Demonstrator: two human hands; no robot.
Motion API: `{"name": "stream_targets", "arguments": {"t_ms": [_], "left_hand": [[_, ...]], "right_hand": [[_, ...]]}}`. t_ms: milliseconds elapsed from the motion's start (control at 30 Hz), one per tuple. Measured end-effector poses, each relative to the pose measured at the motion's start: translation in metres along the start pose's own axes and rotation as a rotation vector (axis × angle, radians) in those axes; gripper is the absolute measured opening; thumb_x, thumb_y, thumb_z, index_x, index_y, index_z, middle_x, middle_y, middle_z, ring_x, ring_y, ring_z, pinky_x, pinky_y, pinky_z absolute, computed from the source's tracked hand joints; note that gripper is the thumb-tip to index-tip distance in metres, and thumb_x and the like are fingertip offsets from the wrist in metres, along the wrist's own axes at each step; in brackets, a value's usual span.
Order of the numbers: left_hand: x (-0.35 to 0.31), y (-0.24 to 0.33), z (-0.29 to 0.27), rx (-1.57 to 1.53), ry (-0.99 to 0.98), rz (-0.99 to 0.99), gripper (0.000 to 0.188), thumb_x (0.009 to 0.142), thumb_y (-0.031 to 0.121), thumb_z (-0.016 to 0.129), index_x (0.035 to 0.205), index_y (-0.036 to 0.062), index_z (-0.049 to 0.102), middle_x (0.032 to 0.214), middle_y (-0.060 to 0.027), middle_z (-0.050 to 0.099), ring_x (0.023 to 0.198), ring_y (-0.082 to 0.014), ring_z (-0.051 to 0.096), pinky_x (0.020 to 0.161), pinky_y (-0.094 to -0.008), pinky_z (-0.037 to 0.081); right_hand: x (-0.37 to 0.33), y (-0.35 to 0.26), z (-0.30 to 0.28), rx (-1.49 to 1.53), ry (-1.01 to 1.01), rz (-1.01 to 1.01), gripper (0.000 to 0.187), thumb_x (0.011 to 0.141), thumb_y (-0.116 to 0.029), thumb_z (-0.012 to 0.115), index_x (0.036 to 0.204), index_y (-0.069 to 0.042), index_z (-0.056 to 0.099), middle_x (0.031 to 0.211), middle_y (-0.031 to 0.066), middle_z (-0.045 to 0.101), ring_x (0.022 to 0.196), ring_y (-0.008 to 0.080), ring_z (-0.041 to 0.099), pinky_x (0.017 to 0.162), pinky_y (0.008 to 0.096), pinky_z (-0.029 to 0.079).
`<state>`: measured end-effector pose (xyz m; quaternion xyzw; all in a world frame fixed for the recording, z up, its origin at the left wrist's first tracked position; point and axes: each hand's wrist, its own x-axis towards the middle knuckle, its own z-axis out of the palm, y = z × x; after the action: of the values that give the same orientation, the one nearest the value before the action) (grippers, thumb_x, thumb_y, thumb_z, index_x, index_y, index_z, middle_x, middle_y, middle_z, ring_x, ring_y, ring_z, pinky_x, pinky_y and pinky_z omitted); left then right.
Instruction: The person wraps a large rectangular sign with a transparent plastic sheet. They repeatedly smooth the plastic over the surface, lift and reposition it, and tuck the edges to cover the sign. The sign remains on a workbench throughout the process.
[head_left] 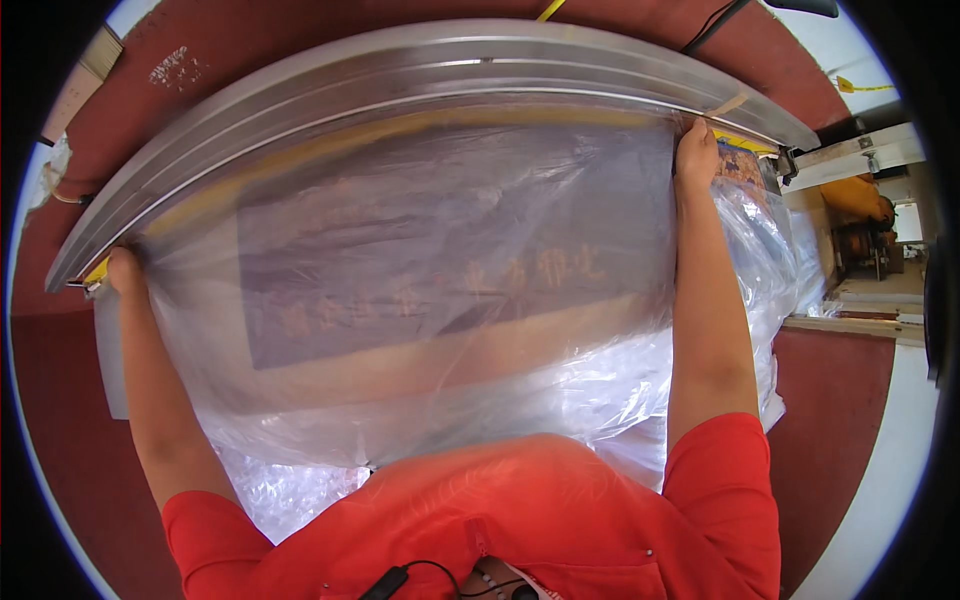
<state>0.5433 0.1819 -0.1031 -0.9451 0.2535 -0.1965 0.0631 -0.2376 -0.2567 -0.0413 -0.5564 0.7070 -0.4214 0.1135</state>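
Note:
A wide piece of clear plastic film (560, 190) is stretched between my two hands, its far edge along a long curved-looking metal bar machine (480, 55). My left hand (123, 270) is closed on the film's left corner, beside the bar's left end. At the right, my right hand (697, 155) pinches the film's other corner close under the bar. Through the film shows a dark rectangular panel (450, 230) with faint lettering, above a tan surface. A yellow strip (740, 140) runs along the bar's near side, partly veiled by the film.
Crumpled clear plastic (620, 390) hangs in front of my body and bunches beyond my right forearm. The surroundings are a dark red floor (830, 420) with a white band (865, 500). Orange machinery (858, 200) stands at the far right. A black cable (708, 25) runs behind the bar.

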Motion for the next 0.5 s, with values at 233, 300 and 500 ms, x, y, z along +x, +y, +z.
{"name": "stream_targets", "arguments": {"t_ms": [233, 300, 500], "left_hand": [[-0.031, 0.06, -0.047, -1.434, -0.055, -0.698, 0.032, 0.083, 0.03, 0.04, 0.086, 0.0019, 0.055, 0.065, -0.0049, 0.053, 0.051, -0.0154, 0.049, 0.048, -0.0251, 0.043], [-0.048, 0.085, -0.088, -1.567, -0.211, -0.662, 0.028, 0.084, 0.029, 0.041, 0.086, 0.0042, 0.054, 0.063, -0.0027, 0.051, 0.05, -0.0135, 0.047, 0.046, -0.0238, 0.04], [0.0, -0.026, -0.056, -1.257, -0.368, -0.252, 0.02, 0.082, 0.025, 0.043, 0.079, 0.0075, 0.052, 0.061, -0.0011, 0.047, 0.055, -0.0122, 0.046, 0.046, -0.0261, 0.037]], "right_hand": [[0.001, -0.004, -0.013, 0.167, -0.165, 0.014, 0.046, 0.074, -0.039, 0.041, 0.091, 0.001, 0.056, 0.09, 0.0157, 0.057, 0.086, 0.0259, 0.051, 0.077, 0.0314, 0.037], [0.004, -0.004, -0.023, 0.21, -0.325, -0.012, 0.046, 0.073, -0.04, 0.045, 0.088, 0.002, 0.056, 0.087, 0.0127, 0.055, 0.082, 0.021, 0.049, 0.074, 0.0289, 0.036], [-0.032, -0.052, -0.037, 0.179, -0.647, -0.19, 0.033, 0.075, -0.035, 0.053, 0.077, -0.002, 0.055, 0.073, 0.0004, 0.05, 0.066, 0.01, 0.041, 0.059, 0.0232, 0.034]]}}
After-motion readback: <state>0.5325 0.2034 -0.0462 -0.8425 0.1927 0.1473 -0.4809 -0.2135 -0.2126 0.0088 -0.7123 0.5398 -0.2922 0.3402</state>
